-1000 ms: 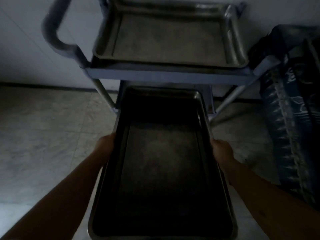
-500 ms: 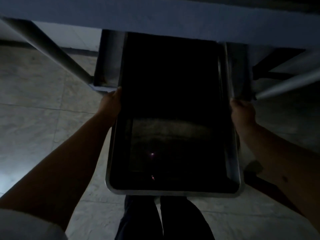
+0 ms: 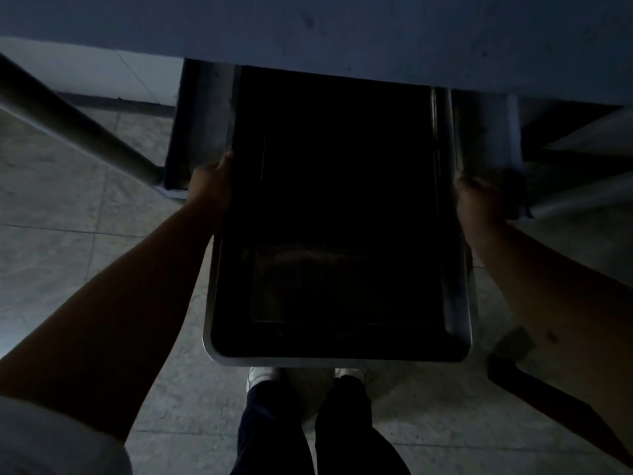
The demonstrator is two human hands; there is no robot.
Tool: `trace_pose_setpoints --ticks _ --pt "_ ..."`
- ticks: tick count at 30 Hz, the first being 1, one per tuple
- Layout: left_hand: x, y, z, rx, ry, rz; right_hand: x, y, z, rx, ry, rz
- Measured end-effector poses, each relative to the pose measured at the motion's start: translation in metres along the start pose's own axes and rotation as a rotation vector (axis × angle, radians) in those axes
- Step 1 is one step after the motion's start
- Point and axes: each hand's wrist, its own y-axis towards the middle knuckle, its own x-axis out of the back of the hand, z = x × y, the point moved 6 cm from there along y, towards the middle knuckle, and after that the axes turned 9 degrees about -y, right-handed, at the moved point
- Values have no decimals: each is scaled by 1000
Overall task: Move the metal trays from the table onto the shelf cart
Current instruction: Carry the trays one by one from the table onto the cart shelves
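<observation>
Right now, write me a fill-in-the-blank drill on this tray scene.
1. Both hands hold one metal ____.
2. The left hand grips the tray's ____ side.
3. The tray's far end sits under the cart's upper ____.
4. Below the tray's near edge, two ____ stand on the tiled floor.

Missing: tray; left; shelf; feet

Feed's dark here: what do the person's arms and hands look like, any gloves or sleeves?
No gloves: left hand and right hand are bare, as are both forearms. A pale short sleeve shows on the left upper arm. No watch or rings visible; the dim light hides finer marks.
</observation>
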Motion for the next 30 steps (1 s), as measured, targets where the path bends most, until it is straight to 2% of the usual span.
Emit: trace_pose_setpoints --ticks 2,6,9,12,14,16,17,20,22,25,28,30 --pt "-1 8 1 -7 -42 18 0 6 1 8 -9 -26" --pt "-2 10 2 17 -130 -13 3 9 2 29 -216 7" --pt "-2 -1 1 31 -161 82 10 -5 13 25 -331 3" --pt "2 -27 7 15 -218 304 22 -46 18 103 -413 -140" --pt "5 -48 18 -47 -197 341 39 -101 -2 76 -425 -319" --pt "13 -68 33 -40 -159 262 46 -171 -40 -38 -333 -436" --pt "16 -76 39 -27 -139 232 41 -206 -62 -140 -249 -425" --pt "19 -90 54 45 -196 169 -6 -292 -114 -462 192 -235" --pt "19 -91 54 40 -233 121 -30 -317 -124 -571 416 -159" --pt "18 -92 52 29 -247 120 -42 -309 -116 -535 566 5" --pt "11 -96 62 73 -344 147 -29 -285 -112 -565 647 -30" --pt "3 -104 69 95 -440 155 -17 -258 -104 -498 658 -47"
